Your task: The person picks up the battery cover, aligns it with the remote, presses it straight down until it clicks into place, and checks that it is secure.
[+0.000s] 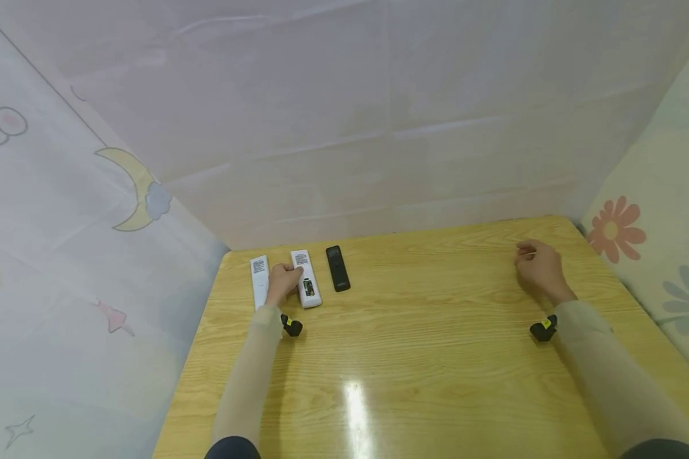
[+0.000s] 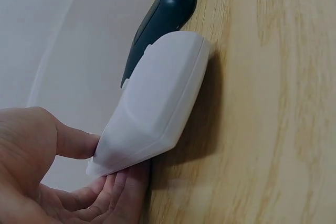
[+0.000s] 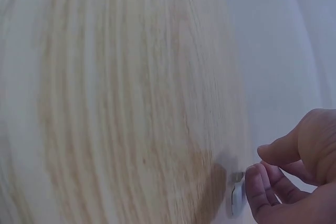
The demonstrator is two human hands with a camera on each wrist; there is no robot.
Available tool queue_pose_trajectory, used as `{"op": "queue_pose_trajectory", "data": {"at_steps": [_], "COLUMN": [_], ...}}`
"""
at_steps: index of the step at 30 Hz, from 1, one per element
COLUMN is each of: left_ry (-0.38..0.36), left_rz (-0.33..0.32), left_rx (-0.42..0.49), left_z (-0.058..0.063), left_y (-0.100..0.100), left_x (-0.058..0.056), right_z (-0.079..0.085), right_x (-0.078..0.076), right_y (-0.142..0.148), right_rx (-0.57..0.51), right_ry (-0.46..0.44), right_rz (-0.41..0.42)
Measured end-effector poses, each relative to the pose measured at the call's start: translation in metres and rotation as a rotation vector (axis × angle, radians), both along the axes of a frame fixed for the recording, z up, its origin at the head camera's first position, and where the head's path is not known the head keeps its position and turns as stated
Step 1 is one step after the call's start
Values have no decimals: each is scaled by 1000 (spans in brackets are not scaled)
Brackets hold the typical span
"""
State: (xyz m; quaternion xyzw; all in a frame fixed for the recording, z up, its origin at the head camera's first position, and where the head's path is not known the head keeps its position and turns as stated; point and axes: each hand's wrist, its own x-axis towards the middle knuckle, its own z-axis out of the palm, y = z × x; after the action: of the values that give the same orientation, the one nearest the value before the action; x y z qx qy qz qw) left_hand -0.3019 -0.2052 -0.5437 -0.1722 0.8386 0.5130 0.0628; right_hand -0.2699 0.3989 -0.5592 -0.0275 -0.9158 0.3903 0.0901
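My left hand (image 1: pixel 284 282) grips a white remote control (image 1: pixel 313 293) at the table's far left, thumb on one side and fingers tucked under its edge. Its back faces up in the head view, with a label and an uncovered battery compartment. In the left wrist view the remote (image 2: pixel 157 87) rises at a slant beside the tabletop, above its shadow. At the far right of the table, my right hand (image 1: pixel 541 268) has its fingers loosely bent. In the right wrist view a small pale piece (image 3: pixel 238 198) shows against the table, right at the fingertips of that hand (image 3: pixel 294 177).
Left of the gripped remote lies another white remote (image 1: pixel 259 280), partly hidden by my left hand. A black remote (image 1: pixel 338 269) lies to its right. The wooden table (image 1: pixel 413 344) meets a pale cloth backdrop (image 1: pixel 333 127) behind, with printed cloth on both sides.
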Motion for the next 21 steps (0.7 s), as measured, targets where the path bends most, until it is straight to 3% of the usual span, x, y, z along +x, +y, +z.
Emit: {"op": "queue_pose_trajectory", "data": {"at_steps": [6,15,21], "left_ry": [-18,-69,-64], "left_rz": [-11,-43,-49], "left_rx": [19,203,191], "left_z": [1,10,14], "left_y": [-2,-6,-4], "left_x": [-1,5,5], "right_z": [1,1,-2], "right_x": [1,0,-2], "right_y": [5,14,20], "right_rx": [-6,-13,31], "right_ry": [-56,-116,-120], "right_rz": [-8,-22,-28]}}
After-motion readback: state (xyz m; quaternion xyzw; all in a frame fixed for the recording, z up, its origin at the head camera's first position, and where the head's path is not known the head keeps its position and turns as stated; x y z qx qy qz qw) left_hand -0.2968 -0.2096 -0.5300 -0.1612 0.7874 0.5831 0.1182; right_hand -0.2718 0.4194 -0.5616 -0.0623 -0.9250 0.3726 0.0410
